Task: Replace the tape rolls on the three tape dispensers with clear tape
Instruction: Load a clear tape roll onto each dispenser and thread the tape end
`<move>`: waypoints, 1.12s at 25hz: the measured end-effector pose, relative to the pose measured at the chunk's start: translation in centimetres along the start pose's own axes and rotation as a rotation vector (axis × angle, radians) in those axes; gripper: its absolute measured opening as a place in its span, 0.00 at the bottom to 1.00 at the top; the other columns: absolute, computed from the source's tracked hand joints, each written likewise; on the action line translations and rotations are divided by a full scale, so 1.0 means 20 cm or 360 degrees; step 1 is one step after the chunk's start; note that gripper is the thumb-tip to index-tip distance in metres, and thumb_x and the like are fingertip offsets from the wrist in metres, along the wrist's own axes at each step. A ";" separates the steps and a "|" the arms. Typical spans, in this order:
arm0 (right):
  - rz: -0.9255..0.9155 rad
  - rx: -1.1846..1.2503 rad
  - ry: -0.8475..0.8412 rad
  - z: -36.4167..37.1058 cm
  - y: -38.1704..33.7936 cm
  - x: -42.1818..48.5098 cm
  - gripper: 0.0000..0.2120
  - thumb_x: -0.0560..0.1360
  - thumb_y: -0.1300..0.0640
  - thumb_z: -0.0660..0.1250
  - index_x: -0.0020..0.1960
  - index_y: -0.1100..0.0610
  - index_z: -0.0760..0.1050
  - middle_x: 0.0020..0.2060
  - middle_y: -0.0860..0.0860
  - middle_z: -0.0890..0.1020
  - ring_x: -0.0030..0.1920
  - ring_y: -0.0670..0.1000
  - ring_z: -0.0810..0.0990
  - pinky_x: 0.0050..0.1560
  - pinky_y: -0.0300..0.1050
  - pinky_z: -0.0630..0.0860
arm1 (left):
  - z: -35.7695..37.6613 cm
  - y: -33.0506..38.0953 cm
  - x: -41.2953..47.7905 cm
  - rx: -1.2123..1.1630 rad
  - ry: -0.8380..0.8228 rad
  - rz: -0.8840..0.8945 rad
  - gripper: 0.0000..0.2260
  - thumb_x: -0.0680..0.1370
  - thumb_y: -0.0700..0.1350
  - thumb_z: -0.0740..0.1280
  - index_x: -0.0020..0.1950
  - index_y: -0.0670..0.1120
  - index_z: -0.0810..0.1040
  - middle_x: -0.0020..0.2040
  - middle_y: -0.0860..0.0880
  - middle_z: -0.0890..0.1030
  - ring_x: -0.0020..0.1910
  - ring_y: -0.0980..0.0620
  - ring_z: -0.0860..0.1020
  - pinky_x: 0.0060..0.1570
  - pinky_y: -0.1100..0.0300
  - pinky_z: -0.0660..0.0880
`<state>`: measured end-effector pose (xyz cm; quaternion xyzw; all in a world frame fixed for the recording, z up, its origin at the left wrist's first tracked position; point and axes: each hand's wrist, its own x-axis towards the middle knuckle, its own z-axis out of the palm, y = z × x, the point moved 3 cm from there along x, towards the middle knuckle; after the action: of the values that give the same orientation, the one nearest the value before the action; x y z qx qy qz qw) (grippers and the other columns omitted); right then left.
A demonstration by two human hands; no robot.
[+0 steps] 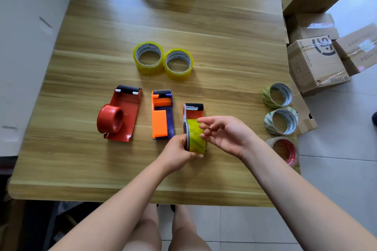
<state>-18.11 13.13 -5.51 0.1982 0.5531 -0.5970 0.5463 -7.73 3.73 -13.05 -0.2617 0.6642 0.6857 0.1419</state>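
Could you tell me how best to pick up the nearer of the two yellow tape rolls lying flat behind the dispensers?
Come from above: the yellow roll lies flat with its core open upward, so hook fingers inside and thumb on the free right-hand wall.

Bright, even daylight with soft shadows, a sharp centre, and wide-angle bending with slight blur at the edges.

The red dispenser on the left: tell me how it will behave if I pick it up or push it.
The red dispenser looks like rigid moulded plastic, so probably stiff and light. With its spool empty and its base flat on the table, it would likely slide, not roll. The smooth, glossy surface may be slippery.
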 end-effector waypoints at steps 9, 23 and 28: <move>-0.0553 -0.1446 0.0022 -0.01 -0.05 0.00 0.16 0.64 0.71 0.75 0.50 0.63 0.80 0.34 0.50 0.77 0.33 0.45 0.75 0.41 0.37 0.75 | -0.05 0.08 0.02 -0.0268 -0.0182 -0.0147 0.11 0.72 0.41 0.72 0.53 0.46 0.80 0.46 0.50 0.83 0.44 0.55 0.81 0.46 0.62 0.78; -0.0911 -0.1809 0.0076 0.00 -0.15 0.01 0.06 0.74 0.62 0.68 0.42 0.63 0.82 0.33 0.53 0.81 0.31 0.41 0.76 0.37 0.31 0.72 | -0.05 0.10 0.04 -0.0255 -0.0167 -0.0212 0.14 0.68 0.41 0.74 0.52 0.40 0.81 0.46 0.47 0.84 0.44 0.53 0.82 0.45 0.61 0.77; -0.0769 -0.0858 0.0354 -0.10 -0.27 0.04 0.12 0.76 0.67 0.64 0.34 0.63 0.76 0.22 0.49 0.79 0.23 0.45 0.77 0.30 0.40 0.78 | -0.07 0.10 0.00 -0.0262 -0.0091 -0.0196 0.12 0.67 0.36 0.75 0.49 0.39 0.81 0.46 0.44 0.84 0.45 0.50 0.82 0.49 0.59 0.79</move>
<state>-23.76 13.40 -4.50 -0.0252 0.7770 -0.5166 0.3589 -8.54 2.29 -11.25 -0.2932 0.5840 0.7351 0.1807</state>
